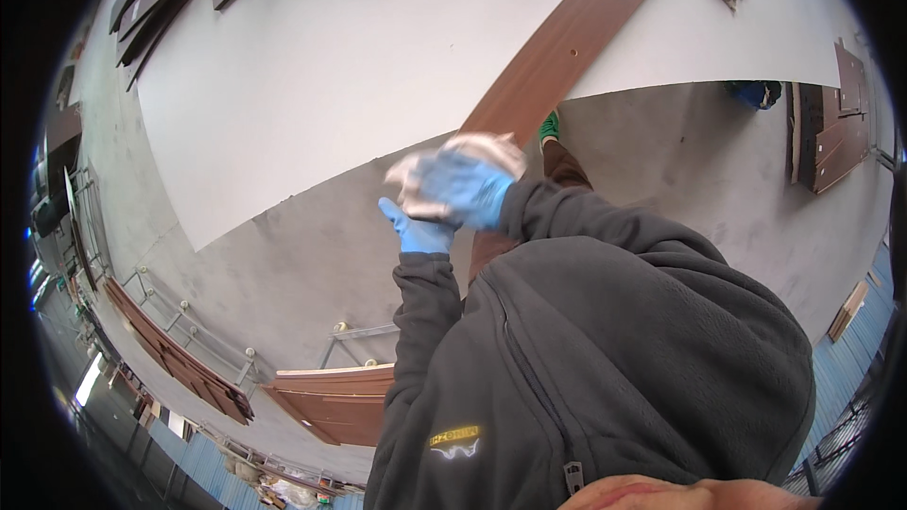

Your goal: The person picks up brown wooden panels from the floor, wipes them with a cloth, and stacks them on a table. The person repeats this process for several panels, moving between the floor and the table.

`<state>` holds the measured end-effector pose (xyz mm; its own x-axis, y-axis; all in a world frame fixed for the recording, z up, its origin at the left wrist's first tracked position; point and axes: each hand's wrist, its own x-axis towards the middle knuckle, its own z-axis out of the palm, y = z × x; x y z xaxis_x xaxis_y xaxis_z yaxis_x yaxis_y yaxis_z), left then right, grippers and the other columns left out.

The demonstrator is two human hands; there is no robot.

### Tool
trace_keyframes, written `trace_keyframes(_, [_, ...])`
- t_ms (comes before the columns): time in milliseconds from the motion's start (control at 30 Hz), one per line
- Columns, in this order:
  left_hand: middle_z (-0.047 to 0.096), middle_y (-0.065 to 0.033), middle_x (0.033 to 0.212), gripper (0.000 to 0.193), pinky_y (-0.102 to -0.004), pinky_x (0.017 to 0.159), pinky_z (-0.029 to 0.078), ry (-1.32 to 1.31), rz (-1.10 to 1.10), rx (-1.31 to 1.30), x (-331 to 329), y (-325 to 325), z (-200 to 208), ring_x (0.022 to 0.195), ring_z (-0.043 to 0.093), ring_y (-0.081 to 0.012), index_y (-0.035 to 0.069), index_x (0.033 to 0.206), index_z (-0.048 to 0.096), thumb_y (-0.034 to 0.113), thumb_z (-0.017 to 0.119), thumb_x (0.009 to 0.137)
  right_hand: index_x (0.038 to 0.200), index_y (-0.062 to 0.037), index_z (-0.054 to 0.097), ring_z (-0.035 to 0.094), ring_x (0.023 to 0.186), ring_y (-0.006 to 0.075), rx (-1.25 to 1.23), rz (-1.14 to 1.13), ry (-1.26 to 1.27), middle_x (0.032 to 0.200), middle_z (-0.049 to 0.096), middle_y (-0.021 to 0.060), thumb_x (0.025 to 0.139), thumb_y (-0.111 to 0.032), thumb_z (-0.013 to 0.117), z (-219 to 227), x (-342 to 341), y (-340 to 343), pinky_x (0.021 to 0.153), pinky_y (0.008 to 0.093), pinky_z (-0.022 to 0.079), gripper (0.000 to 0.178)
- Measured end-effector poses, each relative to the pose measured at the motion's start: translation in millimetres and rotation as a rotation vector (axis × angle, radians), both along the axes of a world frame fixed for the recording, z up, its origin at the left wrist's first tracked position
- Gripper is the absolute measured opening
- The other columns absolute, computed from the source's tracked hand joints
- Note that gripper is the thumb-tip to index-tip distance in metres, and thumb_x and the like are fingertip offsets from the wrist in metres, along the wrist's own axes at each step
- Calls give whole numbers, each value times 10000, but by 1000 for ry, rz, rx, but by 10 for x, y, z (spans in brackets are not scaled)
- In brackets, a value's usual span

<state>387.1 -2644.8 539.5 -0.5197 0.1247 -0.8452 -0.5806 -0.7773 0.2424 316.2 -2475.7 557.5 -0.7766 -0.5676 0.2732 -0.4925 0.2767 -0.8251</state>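
Left to right: the left hand (pixel 425 233), blue-gloved, thumb raised, fingers hidden behind a pale cloth (pixel 489 147); the right hand (pixel 466 187), blurred, lies over it; how tightly either closes cannot be told. The cloth, near the edge of the white worktop (pixel 331 57), looks soft, light and limp, best bunched in the palm. The brown panel (pixel 567 52), slanting across the worktop, should prove stiff, perhaps slippery; grip both long edges
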Motion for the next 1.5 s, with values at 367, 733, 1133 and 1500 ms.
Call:
trace_keyframes(367, [531, -149, 1517, 674, -521, 1111, 472, 70, -81, -147, -88, -46, -349, 1350, 546, -341, 5, 1459, 499, 514, 601, 1030, 1392, -56, 581, 495, 1408, 328, 964, -948, 339, 1445, 586, 173, 982, -371, 557, -98, -1361, 2172, 1194, 494, 343, 518])
trace_keyframes(733, [592, -163, 1455, 622, -519, 1120, 477, 44, -33, -82, -160, -46, -466, 1308, 585, -352, -7, 1432, 535, 437, 667, 1017, 1539, -119, 465, 379, 1506, 313, 1043, -582, 76, 1588, 468, 149, 986, -391, 543, -217, -1242, 2699, 1257, 503, 220, 622])
trace_keyframes(1133, [580, -161, 1471, 612, -517, 1129, 468, 99, -121, 11, -224, -48, -294, 1320, 579, -353, 12, 1455, 524, 452, 619, 1042, 1486, -160, 533, 483, 1431, 251, 541, -244, 97, 1531, 537, 92, 926, -245, 579, -108, -339, 1144, 1187, 452, 354, 569])
trace_keyframes(1500, [478, -162, 1578, 1009, -504, 1204, 372, 27, -145, -43, -215, 5, -168, 1408, 489, -344, 4, 1540, 432, 809, 482, 933, 1449, -117, 547, 467, 1407, 329, 979, -910, 433, 1457, 568, 136, 955, -416, 550, -259, -1307, 2191, 1216, 495, 287, 578])
